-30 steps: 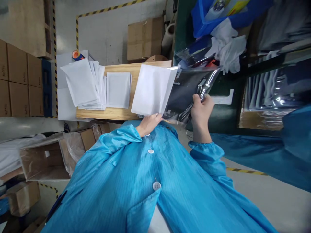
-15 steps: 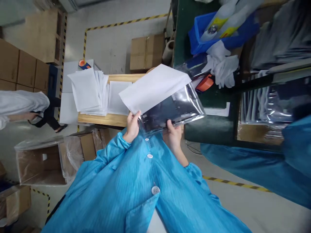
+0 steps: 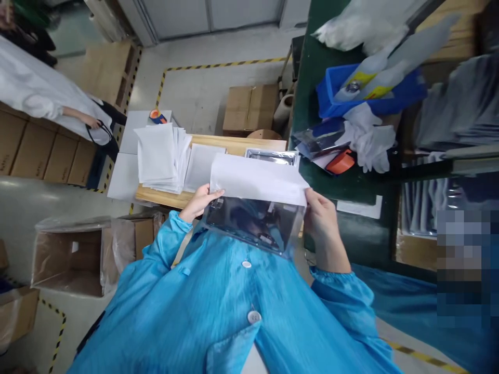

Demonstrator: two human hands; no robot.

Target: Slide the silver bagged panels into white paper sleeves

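Observation:
A dark flat panel [image 3: 249, 221] in glossy clear plastic lies level in front of my chest. A white sheet or sleeve [image 3: 257, 176] covers its far part; I cannot tell whether it is folded over or wrapped round. My left hand [image 3: 200, 201] grips the left edge of the panel and the white layer, thumb on top. At the other side, my right hand [image 3: 323, 212] pinches the right corner of the white sheet, its fingers partly hidden underneath. Just beyond, a stack of white sleeves [image 3: 159, 158] rests near a wooden board [image 3: 241, 141], with another shiny flat pack [image 3: 273, 155] on it.
On the green table [image 3: 323, 228] at right are a blue bin [image 3: 331, 93] with bottles, white gloves [image 3: 370, 135] and an orange tape dispenser [image 3: 340, 162]. Cartons [image 3: 249, 109] stand on the floor. A co-worker [image 3: 58, 98] in white is at far left; blue clothing shows at right.
The panel has turned level and come nearer my chest. My right hand has moved from its near edge to the white sheet's right corner. The sheet now lies straight across the panel.

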